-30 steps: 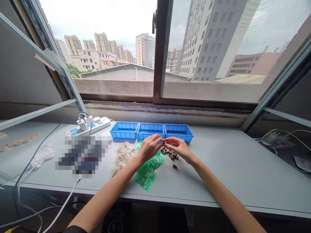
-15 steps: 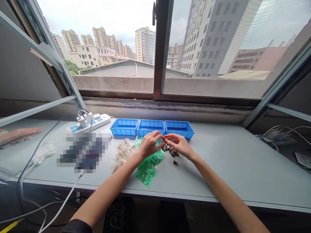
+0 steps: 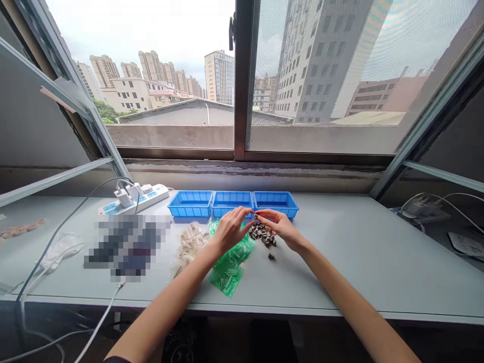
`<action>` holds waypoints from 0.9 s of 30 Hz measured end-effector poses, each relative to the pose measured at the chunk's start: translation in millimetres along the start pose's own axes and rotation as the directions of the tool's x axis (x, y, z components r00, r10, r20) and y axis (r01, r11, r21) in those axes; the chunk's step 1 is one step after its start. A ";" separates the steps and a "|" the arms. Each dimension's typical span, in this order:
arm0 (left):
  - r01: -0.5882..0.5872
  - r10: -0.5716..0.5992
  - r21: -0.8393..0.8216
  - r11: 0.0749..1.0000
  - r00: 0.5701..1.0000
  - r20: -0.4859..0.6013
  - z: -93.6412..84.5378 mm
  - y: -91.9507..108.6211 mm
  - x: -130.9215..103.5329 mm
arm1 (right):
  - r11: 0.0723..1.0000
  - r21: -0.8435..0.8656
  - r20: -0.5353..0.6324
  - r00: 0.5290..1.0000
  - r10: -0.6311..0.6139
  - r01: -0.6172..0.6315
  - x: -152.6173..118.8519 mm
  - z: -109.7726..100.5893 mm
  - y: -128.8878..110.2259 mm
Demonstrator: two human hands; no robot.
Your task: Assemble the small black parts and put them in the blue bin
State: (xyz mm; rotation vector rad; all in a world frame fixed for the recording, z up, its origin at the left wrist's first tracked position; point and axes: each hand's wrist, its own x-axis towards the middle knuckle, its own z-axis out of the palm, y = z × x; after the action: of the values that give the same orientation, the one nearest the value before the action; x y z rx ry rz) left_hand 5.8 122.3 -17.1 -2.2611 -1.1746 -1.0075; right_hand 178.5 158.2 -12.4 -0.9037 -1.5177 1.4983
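Observation:
Over the worktop, my right hand [image 3: 283,228] is closed in a pinch on a small dark metal part [image 3: 256,216], much like the pieces below it. My left hand [image 3: 231,229] meets it from the other side, fingertips close to the part. Its thumb and fingers are apart, with nothing I can make out between them. Beneath the hands lies a pile of small dark metal parts [image 3: 266,238], and one loose part [image 3: 271,256] sits nearer me. Green plastic bags [image 3: 228,276] with metal pins lie under my left hand. Clear bags of pins [image 3: 190,241] lie left of them.
Behind the hands, the left blue bin [image 3: 190,212], middle blue bin [image 3: 223,211] and right blue bin [image 3: 287,212] stand in a row. A power strip [image 3: 151,199], cables and a blurred-out dark item [image 3: 124,247] occupy the left side. The window [image 3: 170,136] is behind.
The view has shifted slightly, so the scene sits a little lower and more to the left. My left thumb and fingers look wider apart; my right hand keeps its pinch.

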 end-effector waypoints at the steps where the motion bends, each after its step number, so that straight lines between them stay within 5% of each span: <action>1: 0.008 -0.008 0.009 1.000 1.000 0.001 0.0 -0.8 -0.3 | 1.000 0.008 -0.034 0.999 -0.010 0.010 1.2 -2.2 0.1; 14: 0.016 -0.018 0.019 1.000 0.990 0.143 3.1 2.1 -3.4 | 0.989 -0.107 -0.452 0.880 -0.143 0.105 13.4 -32.9 13.8; 22: 0.039 -0.039 0.008 0.999 0.969 0.244 1.6 8.7 -4.3 | 0.972 -0.217 -0.605 0.768 -0.209 0.094 17.1 -46.8 23.4; 27: 0.038 -0.041 0.015 0.999 0.963 0.266 0.9 9.9 -4.1 | 0.894 -0.448 -0.609 0.724 -0.324 0.024 14.9 -47.1 24.1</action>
State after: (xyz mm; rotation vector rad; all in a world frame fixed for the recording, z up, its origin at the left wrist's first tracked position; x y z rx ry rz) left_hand 12.8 115.0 -21.0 -2.4306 -1.3334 -0.7240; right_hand 213.7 192.8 -36.6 -1.3241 -1.3140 0.5742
